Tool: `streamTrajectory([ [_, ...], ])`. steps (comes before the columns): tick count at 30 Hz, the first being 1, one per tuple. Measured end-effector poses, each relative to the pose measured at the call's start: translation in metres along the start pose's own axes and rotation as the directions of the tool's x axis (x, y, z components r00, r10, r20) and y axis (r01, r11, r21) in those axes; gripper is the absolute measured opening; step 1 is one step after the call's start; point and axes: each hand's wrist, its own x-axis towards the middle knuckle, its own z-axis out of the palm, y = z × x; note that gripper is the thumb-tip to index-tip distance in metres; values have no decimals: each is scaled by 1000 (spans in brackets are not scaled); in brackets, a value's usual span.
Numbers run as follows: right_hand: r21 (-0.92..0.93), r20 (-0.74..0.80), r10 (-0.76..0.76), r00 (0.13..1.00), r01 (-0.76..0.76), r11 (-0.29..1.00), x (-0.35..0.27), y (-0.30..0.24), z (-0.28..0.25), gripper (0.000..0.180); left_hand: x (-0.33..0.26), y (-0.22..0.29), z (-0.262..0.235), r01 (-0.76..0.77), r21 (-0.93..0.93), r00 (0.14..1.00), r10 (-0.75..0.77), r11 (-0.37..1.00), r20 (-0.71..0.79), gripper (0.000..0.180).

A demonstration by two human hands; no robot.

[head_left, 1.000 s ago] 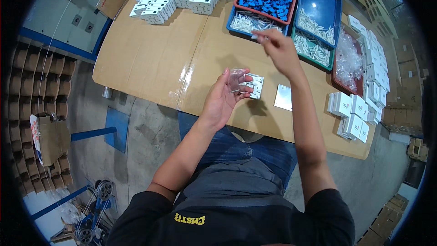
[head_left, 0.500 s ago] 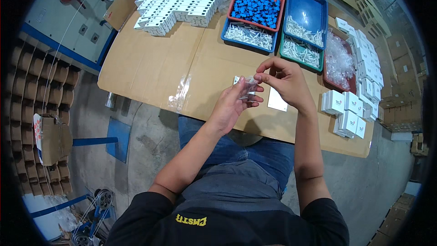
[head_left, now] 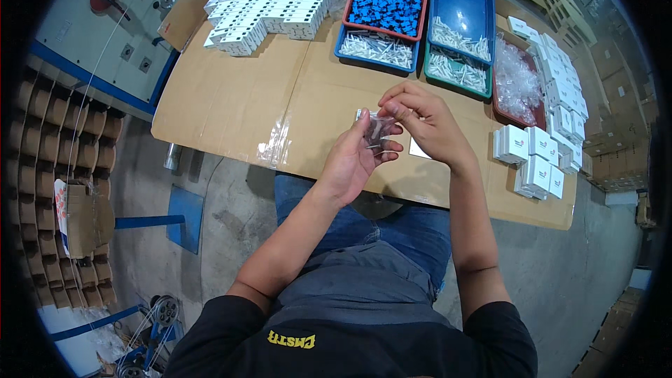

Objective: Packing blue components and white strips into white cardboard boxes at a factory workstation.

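A small clear plastic bag (head_left: 379, 131) is held between the thumb and fingers of my left hand (head_left: 348, 162), above the cardboard-covered table. My right hand (head_left: 430, 128) is closed, its thumb and fingertips pinched at the bag's upper right edge. Small contents inside the bag are too unclear to name. Under my right hand lies a flat white card (head_left: 418, 150), mostly covered by the hand. Another small white piece shows behind my left thumb, largely hidden.
Stacked white boxes (head_left: 280, 10) stand at the back left. Trays hold blue plastic parts (head_left: 386, 8), white sticks (head_left: 378, 51) and clear plastic bags (head_left: 516, 84). More white boxes (head_left: 537, 168) line the right side. The cardboard sheet (head_left: 231, 112) ends just before my lap.
My right hand has shifted slightly left, its fingers reaching further over the bag and covering more of the white card. The whole view has shifted a little too.
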Motion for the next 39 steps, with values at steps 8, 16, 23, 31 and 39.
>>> streamTrajectory([
  [8,-20,76,-5,997,6,1000,0,-8,-3,30,-3,0,6,28,46,999,-25,999,-47,49],
  [16,-6,186,92,978,-92,996,5,-1,-1,40,-2,1,4,79,96,994,-72,992,-76,47],
  [23,22,173,165,971,-171,985,4,-7,1,36,-4,4,8,77,102,996,-73,992,-43,47],
  [31,13,219,126,967,-132,991,1,2,-2,39,-5,-3,8,101,128,993,-91,987,-79,47],
  [39,44,297,171,940,-192,980,0,7,-4,51,-3,-4,5,107,146,993,-98,984,-66,46],
])
